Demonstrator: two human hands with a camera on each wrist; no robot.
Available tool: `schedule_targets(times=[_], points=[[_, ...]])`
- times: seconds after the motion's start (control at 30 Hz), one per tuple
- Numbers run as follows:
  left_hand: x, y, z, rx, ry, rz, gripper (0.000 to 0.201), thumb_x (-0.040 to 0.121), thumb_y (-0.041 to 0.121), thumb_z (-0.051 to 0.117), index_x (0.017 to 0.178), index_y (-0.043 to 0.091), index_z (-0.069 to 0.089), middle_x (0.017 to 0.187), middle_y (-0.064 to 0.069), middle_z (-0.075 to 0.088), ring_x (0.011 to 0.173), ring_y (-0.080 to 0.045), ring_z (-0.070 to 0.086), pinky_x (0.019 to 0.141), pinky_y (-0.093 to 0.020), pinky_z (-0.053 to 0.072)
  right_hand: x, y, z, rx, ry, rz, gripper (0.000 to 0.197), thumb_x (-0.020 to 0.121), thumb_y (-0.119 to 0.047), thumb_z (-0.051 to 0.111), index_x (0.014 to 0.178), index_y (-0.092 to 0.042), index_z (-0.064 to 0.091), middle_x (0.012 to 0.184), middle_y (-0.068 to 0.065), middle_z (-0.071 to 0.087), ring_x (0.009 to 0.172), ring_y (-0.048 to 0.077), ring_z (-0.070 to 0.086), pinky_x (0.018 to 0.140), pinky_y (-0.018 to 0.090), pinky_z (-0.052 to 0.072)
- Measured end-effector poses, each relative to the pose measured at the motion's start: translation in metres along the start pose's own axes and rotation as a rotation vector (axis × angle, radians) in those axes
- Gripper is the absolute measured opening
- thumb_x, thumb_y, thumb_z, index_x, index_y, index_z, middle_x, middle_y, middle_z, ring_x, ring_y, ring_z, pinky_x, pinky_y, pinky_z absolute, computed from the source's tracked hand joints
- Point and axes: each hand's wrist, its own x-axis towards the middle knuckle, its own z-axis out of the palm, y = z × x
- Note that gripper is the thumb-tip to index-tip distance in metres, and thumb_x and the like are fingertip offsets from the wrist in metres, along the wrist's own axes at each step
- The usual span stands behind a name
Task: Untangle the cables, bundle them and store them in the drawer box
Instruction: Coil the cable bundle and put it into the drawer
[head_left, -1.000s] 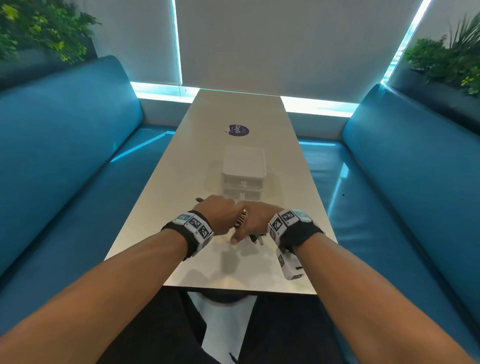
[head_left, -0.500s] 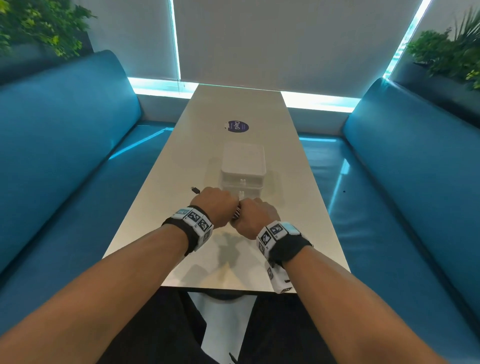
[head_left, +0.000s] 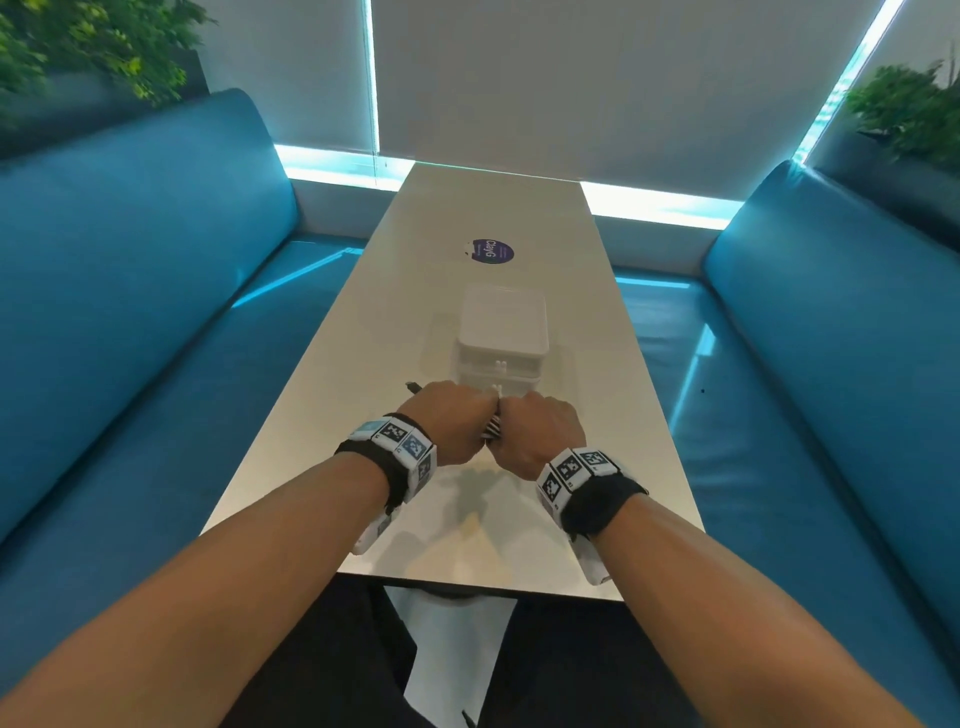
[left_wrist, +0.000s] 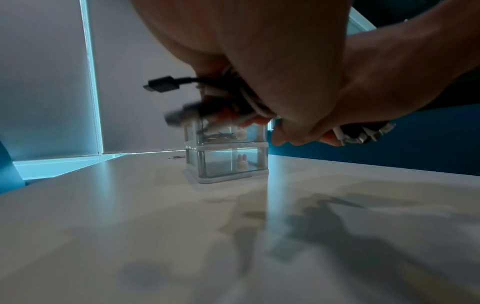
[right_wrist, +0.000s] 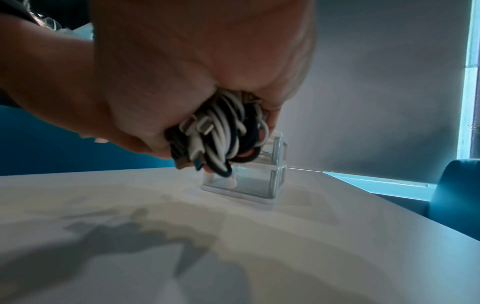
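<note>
A bundle of black and white cables (right_wrist: 221, 135) is held above the table between both fists. My left hand (head_left: 452, 421) grips one end, where a black plug (left_wrist: 162, 84) sticks out to the left. My right hand (head_left: 540, 431) grips the other end, with loops and plugs hanging below the fingers. Only a striped sliver of the cable bundle (head_left: 492, 427) shows between the knuckles in the head view. The clear two-tier drawer box (head_left: 503, 338) stands just beyond the hands, drawers closed; the upper drawer (left_wrist: 226, 133) holds some cables.
The long white table (head_left: 467, 519) runs away from me, with a round purple sticker (head_left: 491, 251) past the box. Blue benches (head_left: 130, 312) flank both sides. Plants (head_left: 909, 109) sit in planters behind the backrests.
Both hands have lifted and moved forward toward the drawer box, staying together around the bundle. The plugs that hung below the right hand a second ago are now tucked into the fists.
</note>
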Motion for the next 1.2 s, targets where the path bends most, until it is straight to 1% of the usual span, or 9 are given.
schedule_targets(times=[0.17,0.3,0.37,0.47,0.63,0.7,0.9,1.07,1.2], points=[[0.001,-0.007,0.011,-0.305,0.029,-0.001,0.021,0.082,0.023,0.064,0.095,0.023,0.047,0.087,0.003,0.06,0.076,-0.023,0.059,0.06,-0.031,0.04,-0.002,0.02,0.012,0.069,-0.059,0.016,0.015,0.084,-0.04,0.052,0.09,-0.027,0.059,0.083,-0.001,0.065,0.076,0.026,0.064,0.064,0.032,0.043],[0.004,-0.024,0.029,-0.337,0.088,-0.13,0.047,0.083,0.024,0.068,0.124,0.017,0.047,0.119,-0.004,0.056,0.103,-0.028,0.057,0.086,-0.037,0.044,-0.004,0.043,0.018,0.118,-0.015,0.115,0.02,0.085,-0.041,0.053,0.098,-0.027,0.058,0.088,0.0,0.067,0.08,0.028,0.065,0.068,0.034,0.05],[0.007,-0.037,0.039,-0.242,0.042,-0.273,0.042,0.091,0.022,0.061,0.128,0.015,0.044,0.126,-0.006,0.053,0.111,-0.031,0.056,0.093,-0.04,0.042,0.0,0.056,0.015,0.177,0.049,0.18,0.02,0.086,-0.041,0.054,0.096,-0.025,0.057,0.086,0.002,0.067,0.079,0.031,0.065,0.068,0.035,0.052],[0.015,-0.042,0.045,-0.178,-0.075,-0.381,0.029,0.1,0.032,0.05,0.123,0.014,0.05,0.124,-0.01,0.058,0.109,-0.032,0.059,0.089,-0.04,0.045,0.014,0.068,0.003,0.276,0.129,0.154,0.017,0.085,-0.04,0.057,0.094,-0.025,0.058,0.086,-0.002,0.063,0.077,0.029,0.063,0.066,0.036,0.05],[0.041,-0.031,0.05,-0.214,-0.112,-0.386,0.034,0.1,0.042,0.046,0.118,0.016,0.059,0.117,-0.01,0.062,0.102,-0.032,0.062,0.083,-0.037,0.049,0.049,0.068,-0.013,0.296,0.12,0.026,0.034,0.082,-0.038,0.065,0.115,-0.03,0.064,0.136,-0.017,0.046,0.098,0.02,0.063,0.081,0.036,0.052],[0.05,-0.025,0.055,-0.266,-0.119,-0.407,0.037,0.099,0.044,0.046,0.116,0.016,0.062,0.115,-0.01,0.064,0.099,-0.032,0.063,0.082,-0.036,0.051,0.061,0.065,-0.015,0.314,0.054,0.014,0.044,0.08,-0.035,0.066,0.123,-0.031,0.062,0.143,-0.018,0.046,0.111,0.017,0.06,0.091,0.037,0.05],[0.065,-0.009,0.068,-0.492,-0.077,-0.526,0.043,0.098,0.046,0.05,0.12,0.012,0.064,0.117,-0.012,0.066,0.102,-0.032,0.065,0.083,-0.035,0.052,0.071,0.056,-0.01,0.363,-0.016,-0.026,0.041,0.078,-0.032,0.063,0.119,-0.033,0.063,0.133,-0.011,0.055,0.108,0.02,0.061,0.091,0.039,0.051],[0.069,-0.005,0.067,-0.717,-0.051,-0.717,0.036,0.091,0.048,0.058,0.087,0.014,0.07,0.088,-0.006,0.071,0.074,-0.026,0.067,0.066,-0.031,0.051,0.07,0.057,-0.012,0.416,0.012,-0.008,0.032,0.078,-0.031,0.063,0.109,-0.027,0.066,0.122,-0.007,0.059,0.1,0.021,0.062,0.084,0.038,0.052],[0.069,-0.001,0.061,-0.853,-0.025,-0.804,0.035,0.088,0.046,0.062,0.082,0.015,0.076,0.083,-0.004,0.074,0.071,-0.026,0.068,0.063,-0.028,0.047,0.068,0.055,-0.016,0.486,0.03,0.041,0.028,0.079,-0.029,0.066,0.106,-0.021,0.065,0.113,-0.004,0.062,0.095,0.021,0.062,0.081,0.038,0.052]])
